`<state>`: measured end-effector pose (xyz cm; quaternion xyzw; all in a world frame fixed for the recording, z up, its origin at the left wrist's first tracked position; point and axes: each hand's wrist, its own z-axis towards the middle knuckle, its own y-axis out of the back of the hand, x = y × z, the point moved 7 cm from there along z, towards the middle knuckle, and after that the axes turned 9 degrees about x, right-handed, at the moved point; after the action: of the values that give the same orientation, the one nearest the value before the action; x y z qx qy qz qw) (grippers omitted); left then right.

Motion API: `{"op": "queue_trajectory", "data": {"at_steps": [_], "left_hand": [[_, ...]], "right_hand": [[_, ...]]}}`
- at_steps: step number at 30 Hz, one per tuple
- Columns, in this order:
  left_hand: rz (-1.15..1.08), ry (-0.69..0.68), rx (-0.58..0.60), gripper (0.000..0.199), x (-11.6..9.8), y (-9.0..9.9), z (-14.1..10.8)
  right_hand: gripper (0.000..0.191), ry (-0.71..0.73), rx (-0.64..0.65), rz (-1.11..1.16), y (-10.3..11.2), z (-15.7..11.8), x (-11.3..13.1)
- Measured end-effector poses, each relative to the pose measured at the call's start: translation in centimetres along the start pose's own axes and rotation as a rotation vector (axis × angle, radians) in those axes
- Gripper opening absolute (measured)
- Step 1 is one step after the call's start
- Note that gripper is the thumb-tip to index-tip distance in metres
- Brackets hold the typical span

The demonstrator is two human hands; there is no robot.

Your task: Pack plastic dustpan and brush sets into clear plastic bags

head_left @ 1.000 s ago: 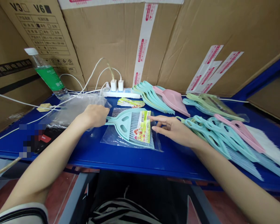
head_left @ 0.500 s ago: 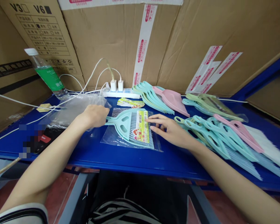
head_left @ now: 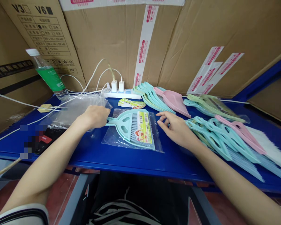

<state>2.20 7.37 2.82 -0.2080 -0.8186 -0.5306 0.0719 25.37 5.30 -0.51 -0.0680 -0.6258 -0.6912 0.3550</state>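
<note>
Now that the right hand (head_left: 175, 129), fingers empty, leaves the label (head_left: 144, 126) untouched, the left hand (head_left: 96, 116) grips the brush-and-dustpan set (head_left: 119, 124).

Mint-green dustpan-and-brush set (head_left: 125, 124) lying flat on the blue tabletop (head_left: 131, 162), handle end (head_left: 111, 121) to the left, yellow-green printed card (head_left: 144, 126) over grey bristles (head_left: 134, 128), clear plastic bag (head_left: 158, 142) around the pan

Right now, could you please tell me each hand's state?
Left hand: closed, holding the dustpan-and-brush set.
Right hand: loosely open, holding nothing.
</note>
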Motion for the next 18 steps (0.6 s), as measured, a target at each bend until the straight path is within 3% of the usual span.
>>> {"op": "queue_trajectory", "data": {"at_steps": [8, 18], "left_hand": [[-0.031, -0.006, 0.001, 0.038, 0.0, 0.1, 0.0], [-0.002, -0.007, -0.025, 0.036, 0.2, 0.2, -0.1]], "right_hand": [[0.032, -0.059, 0.188, 0.114, -1.7, 0.2, -0.2], [0.035, -0.053, 0.188, 0.207, -1.3, 0.2, -0.4]]}}
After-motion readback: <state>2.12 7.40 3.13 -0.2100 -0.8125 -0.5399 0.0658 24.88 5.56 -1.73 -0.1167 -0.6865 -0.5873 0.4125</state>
